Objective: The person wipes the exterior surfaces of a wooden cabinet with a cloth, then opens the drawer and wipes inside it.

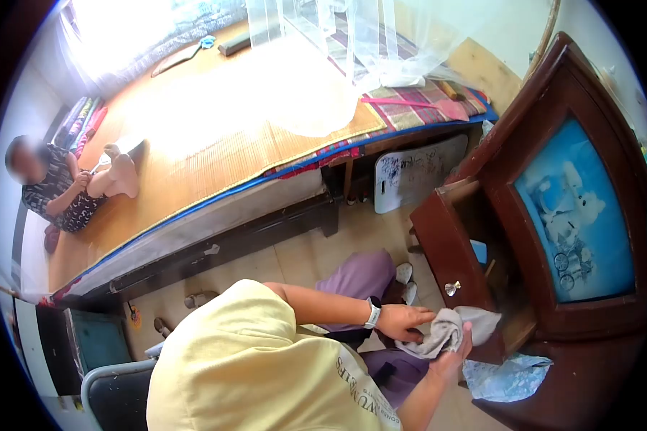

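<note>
A crumpled grey cloth (444, 334) is bunched between my two hands, close to the front of a pulled-out wooden drawer (453, 244). My left hand (402, 321), with a white watch on its wrist, has its thumb and fingers closed on the cloth's near side. From below, my right hand (449, 359) is wrapped around the same cloth, fingers partly hidden by it. A paler end of the cloth hangs over the drawer's corner. Inside the drawer lies a light-blue item (479, 251). A clear knob (453, 288) sits on the drawer front.
A dark red cabinet (575, 316) with a blue picture panel (579, 215) stands at right. Below the drawer is a blue-and-white plastic bag (509, 377). A person (72, 187) sits on the mat-covered bed (216, 165). A white board (417, 174) leans underneath. A chair (111, 391) stands behind me.
</note>
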{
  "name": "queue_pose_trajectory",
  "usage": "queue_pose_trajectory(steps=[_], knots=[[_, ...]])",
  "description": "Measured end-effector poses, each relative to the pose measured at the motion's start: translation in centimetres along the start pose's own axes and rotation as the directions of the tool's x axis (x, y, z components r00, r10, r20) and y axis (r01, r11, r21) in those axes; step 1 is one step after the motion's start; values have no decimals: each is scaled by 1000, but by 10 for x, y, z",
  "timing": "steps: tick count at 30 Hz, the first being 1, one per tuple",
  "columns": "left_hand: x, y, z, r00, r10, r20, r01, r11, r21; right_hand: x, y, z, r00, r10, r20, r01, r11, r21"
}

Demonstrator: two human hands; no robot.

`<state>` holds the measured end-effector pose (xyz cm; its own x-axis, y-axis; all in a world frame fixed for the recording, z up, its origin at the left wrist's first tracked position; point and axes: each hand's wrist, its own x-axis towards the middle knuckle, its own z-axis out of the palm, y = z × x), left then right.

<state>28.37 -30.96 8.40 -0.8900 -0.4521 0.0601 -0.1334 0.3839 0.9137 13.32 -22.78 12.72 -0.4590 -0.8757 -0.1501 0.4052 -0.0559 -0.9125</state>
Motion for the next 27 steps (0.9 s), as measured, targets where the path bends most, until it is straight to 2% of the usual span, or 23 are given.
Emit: queue_pose_trajectory(steps=[1, 2, 3, 4, 5, 6, 7, 8, 9, 11, 13, 15, 17, 19, 21, 22, 23, 24, 25, 27], knots=[[-2, -2, 2, 995, 48, -91, -53, 997, -53, -1, 4, 3, 998, -19, 55, 20, 999, -29], [-2, -6, 2, 992, 87, -95, -97, 990, -102, -3, 0, 24, 1000, 5, 18, -5, 1000, -12], [-1, -11, 1, 987, 126, -100, -140, 978, -155, -6, -15, 38, 987, 59, 150, -54, 998, -38], [-5, -5, -6, 978, 157, -134, -173, 978, -118, -6, -14, 40, 984, 59, 168, -42, 994, -101], [-8, -8, -7, 991, 88, -98, -104, 981, -166, -5, -11, 42, 981, 58, 185, -28, 987, -159], [-8, -12, -8, 993, 74, -92, -93, 971, -219, -3, -21, 48, 942, 62, 331, 9, 978, -208], [-9, -16, -9, 995, 58, -79, -78, 959, -274, -2, -26, 55, 949, 69, 308, -3, 977, -212], [-11, -14, -11, 993, -53, -107, 10, 929, -371, -1, -29, 60, 955, 39, 295, 38, 967, -251], [-11, -15, -15, 983, -97, -158, 31, 928, -372, -1, -30, 61, 959, 6, 283, 81, 953, -292], [-13, -12, -27, 929, -340, -144, 213, 813, -542, 8, -28, 53, 967, -38, 252, 102, 964, -246], [-15, -19, -35, 881, -416, -225, 237, 800, -552, 15, -33, 43, 973, -224, 59, 231, 929, -290], [-16, -16, -43, 853, -353, -384, 9, 746, -666, 13, -55, 36, 995, -90, -50, 65, 927, -370], [-21, -13, -60, 837, -388, -384, -11, 691, -723, 19, -48, -4, 987, -161, 11, 144, 845, -514], [-12, -8, -67, 797, -351, -492, -213, 599, -772, 21, -49, -33, 961, -271, -50, 194, 793, -577], [-7, -18, -73, 736, -227, -638, -354, 674, -648, 26, -54, -60, 914, -391, -113, 177, 631, -755], [-2, -14, -78, 689, -233, -686, -390, 679, -622, 31, -58, -69, 912, -391, -121, 173, 637, -751], [1, -15, -81, 696, -231, -680, -381, 684, -622, 36, -62, -77, 858, -505, -98, 173, 463, -869], [5, -16, -85, 633, -217, -743, -435, 694, -573, 41, -64, -85, 794, -606, -51, 145, 271, -952], [10, -17, -89, 565, -201, -800, -485, 704, -520, 49, -64, -94, 793, -606, -64, 139, 281, -950], [25, -11, -93, 548, -163, -820, -521, 700, -488, 66, -59, -108, 756, -646, 107, 227, 106, -968]])
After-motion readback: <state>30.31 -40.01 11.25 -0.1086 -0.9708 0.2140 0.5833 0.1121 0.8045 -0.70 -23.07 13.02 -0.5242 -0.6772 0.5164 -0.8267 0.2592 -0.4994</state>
